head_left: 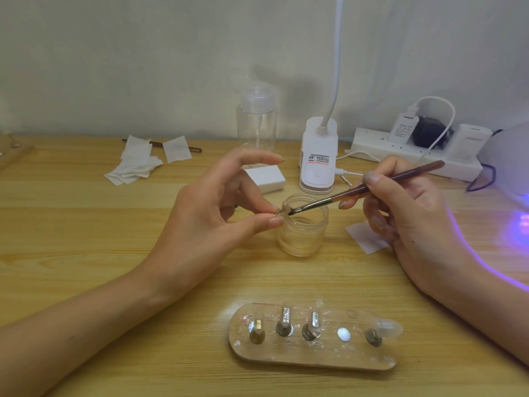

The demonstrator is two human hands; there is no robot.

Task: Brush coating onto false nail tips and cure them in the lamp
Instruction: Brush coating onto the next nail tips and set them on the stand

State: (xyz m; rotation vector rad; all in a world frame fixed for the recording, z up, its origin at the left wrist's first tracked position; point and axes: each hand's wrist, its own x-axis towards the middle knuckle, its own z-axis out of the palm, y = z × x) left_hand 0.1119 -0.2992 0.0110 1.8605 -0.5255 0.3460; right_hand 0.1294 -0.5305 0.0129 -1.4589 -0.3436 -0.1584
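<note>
The holder point(315, 360) lies nearest. The left hand point(206, 224) pinches what looks like a tip point(282, 209) above the jar point(303, 237); the right hand point(412, 216) grips the brush point(372, 186), bristles touching the tip.

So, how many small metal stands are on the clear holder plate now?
4. On the holder plate: one stand at its left end, two next to it, one at the right end, past an empty round spot. None seems hidden.

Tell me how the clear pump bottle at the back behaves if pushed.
The pump bottle looks mostly empty, so probably light. Tall and narrow, it could tip from a high push. Its smooth clear wall may be slippery.
</note>
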